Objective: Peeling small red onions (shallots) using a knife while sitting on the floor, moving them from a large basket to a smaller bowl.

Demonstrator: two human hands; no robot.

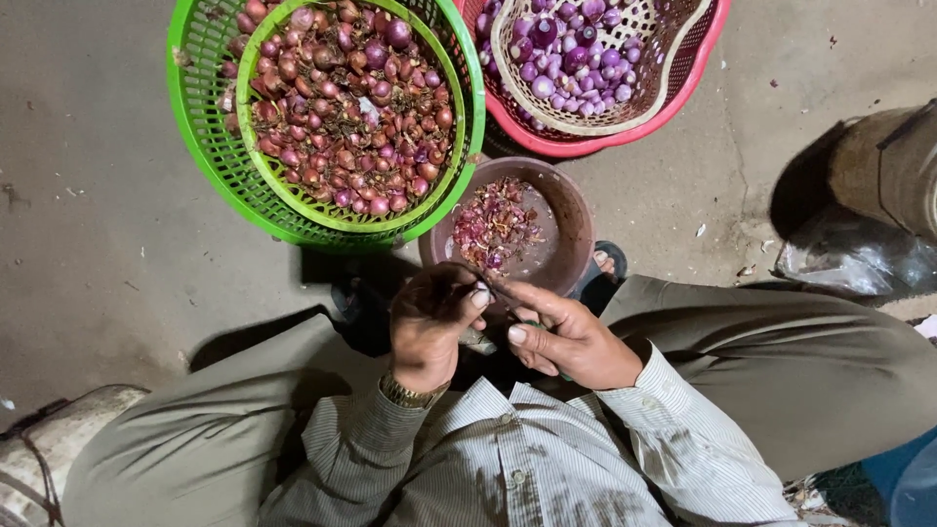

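- Green basket: double-walled, heaped with unpeeled shallots; sits just left of the brown bowl, rim close to it.
- Pink basket: up and right of the brown bowl, holds a cream basket of peeled purple shallots.
- Brown bowl: on the floor straight ahead of both hands, between the knees; shallot skins piled inside.
- Left hand: just below the bowl's near rim, wrist bent, back of hand up, fingers curled tightly inward around something small; what it grips is hidden by the fingers. Thumb tip points right, meeting the other hand. Watch on the wrist.
- Right hand: below the bowl, right of the left hand; index finger stretched toward the left thumb, other fingers folded around a green handle, mostly hidden.
- Blade: thin, dark, between the two thumbs, near the bowl's rim.
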